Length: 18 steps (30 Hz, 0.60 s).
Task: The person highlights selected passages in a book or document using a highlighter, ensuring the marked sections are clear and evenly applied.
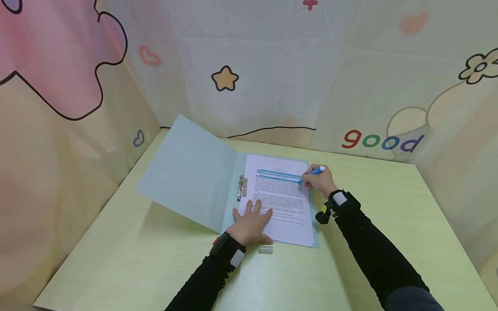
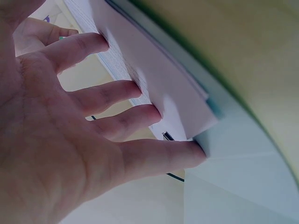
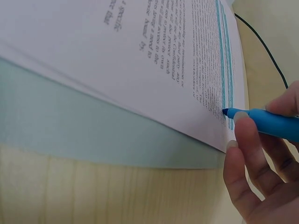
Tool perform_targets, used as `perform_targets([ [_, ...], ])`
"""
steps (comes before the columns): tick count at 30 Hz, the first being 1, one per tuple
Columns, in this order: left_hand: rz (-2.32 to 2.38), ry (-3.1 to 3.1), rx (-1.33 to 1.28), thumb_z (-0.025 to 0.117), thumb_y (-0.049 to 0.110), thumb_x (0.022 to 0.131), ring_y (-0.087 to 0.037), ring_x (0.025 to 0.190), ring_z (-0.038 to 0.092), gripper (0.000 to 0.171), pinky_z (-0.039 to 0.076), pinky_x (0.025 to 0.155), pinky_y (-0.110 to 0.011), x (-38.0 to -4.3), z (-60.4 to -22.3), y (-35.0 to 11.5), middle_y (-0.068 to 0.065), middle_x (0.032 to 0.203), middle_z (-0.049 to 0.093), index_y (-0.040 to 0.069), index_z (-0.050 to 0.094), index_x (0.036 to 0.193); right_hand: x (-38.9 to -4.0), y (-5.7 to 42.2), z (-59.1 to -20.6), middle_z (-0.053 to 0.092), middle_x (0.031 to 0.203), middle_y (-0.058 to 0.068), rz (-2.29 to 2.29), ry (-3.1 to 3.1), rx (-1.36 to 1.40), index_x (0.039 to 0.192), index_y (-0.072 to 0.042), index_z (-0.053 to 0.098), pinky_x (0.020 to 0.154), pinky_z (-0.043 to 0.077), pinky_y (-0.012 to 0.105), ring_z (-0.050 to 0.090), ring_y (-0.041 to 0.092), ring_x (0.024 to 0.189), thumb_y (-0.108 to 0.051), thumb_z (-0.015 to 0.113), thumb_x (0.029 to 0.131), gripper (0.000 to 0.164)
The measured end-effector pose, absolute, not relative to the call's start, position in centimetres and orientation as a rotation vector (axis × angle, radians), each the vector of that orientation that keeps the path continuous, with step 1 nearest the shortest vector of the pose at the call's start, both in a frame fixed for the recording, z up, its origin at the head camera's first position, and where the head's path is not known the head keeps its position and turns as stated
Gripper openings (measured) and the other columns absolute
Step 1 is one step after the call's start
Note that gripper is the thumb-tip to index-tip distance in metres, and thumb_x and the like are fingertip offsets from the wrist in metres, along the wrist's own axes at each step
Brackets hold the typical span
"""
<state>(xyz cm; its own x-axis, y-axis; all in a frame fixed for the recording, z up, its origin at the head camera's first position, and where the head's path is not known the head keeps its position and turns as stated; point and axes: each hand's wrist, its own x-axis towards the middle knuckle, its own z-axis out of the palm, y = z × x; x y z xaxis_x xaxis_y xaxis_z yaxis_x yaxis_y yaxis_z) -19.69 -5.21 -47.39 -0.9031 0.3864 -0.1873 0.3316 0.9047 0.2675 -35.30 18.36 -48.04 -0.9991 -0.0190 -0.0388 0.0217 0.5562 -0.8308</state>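
A blue highlighter (image 3: 273, 123) is pinched in my right hand (image 1: 320, 180), its tip at the end of a line of print on the right side of the paper (image 1: 285, 231). Several lines near the top of the sheet carry blue marking. My left hand (image 1: 250, 226) rests with spread fingers on the lower left of the sheet; in the left wrist view its fingertips press the paper and one touches the folder. The light blue folder (image 1: 190, 172) lies open under the paper, its cover tilted up at the left. A metal clip (image 1: 241, 188) sits along the paper's left edge.
A small grey-white cap-like piece (image 1: 266, 249) lies on the pale wooden table (image 1: 303, 285) just below the folder, near my left thumb. A printed curtain (image 1: 268, 86) hangs behind the table and along both sides.
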Motion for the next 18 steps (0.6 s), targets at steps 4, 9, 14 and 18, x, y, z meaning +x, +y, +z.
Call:
perform_targets([
  [4, 0.340, 2.840, 0.542, 0.074, 0.050, 0.068, -0.045, 0.135, 0.019, 0.087, 0.025, 0.095, -0.077, -19.73, -47.37, -5.17, -0.021, 0.151, 0.027, 0.020, 0.039, 0.142, -35.30, 18.58, -47.94, 0.070, 0.079, 0.025, -1.465, 2.743, -0.028, 0.079, 0.004, 0.060, 0.049, 0.054, 0.022, 0.065, 0.022, 0.058, -0.010, 0.065, 0.079, 0.015],
  [9, 0.339, 2.843, 0.543, 0.074, 0.050, 0.068, -0.044, 0.134, 0.020, 0.087, 0.025, 0.095, -0.077, -19.78, -47.43, -5.14, -0.020, 0.151, 0.028, 0.020, 0.039, 0.142, -35.24, 18.66, -47.90, 0.069, 0.084, 0.029, -1.462, 2.744, -0.019, 0.079, 0.004, 0.060, 0.051, 0.055, 0.023, 0.066, 0.025, 0.060, -0.010, 0.065, 0.079, 0.016],
  [14, 0.328, 2.847, 0.544, 0.074, 0.051, 0.068, -0.044, 0.134, 0.020, 0.087, 0.025, 0.095, -0.077, -19.80, -47.48, -5.15, -0.020, 0.151, 0.029, 0.021, 0.040, 0.142, -35.19, 18.78, -47.95, 0.069, 0.083, 0.028, -1.469, 2.742, -0.008, 0.078, 0.004, 0.059, 0.051, 0.055, 0.023, 0.066, 0.024, 0.061, -0.009, 0.065, 0.080, 0.014],
  [18, 0.335, 2.840, 0.541, 0.074, 0.050, 0.068, -0.044, 0.135, 0.019, 0.087, 0.024, 0.095, -0.077, -19.78, -47.40, -5.14, -0.020, 0.151, 0.028, 0.020, 0.039, 0.142, -35.15, 18.82, -47.98, 0.069, 0.083, 0.027, -1.476, 2.742, 0.017, 0.078, 0.004, 0.059, 0.051, 0.055, 0.023, 0.066, 0.023, 0.060, -0.009, 0.065, 0.079, 0.014],
])
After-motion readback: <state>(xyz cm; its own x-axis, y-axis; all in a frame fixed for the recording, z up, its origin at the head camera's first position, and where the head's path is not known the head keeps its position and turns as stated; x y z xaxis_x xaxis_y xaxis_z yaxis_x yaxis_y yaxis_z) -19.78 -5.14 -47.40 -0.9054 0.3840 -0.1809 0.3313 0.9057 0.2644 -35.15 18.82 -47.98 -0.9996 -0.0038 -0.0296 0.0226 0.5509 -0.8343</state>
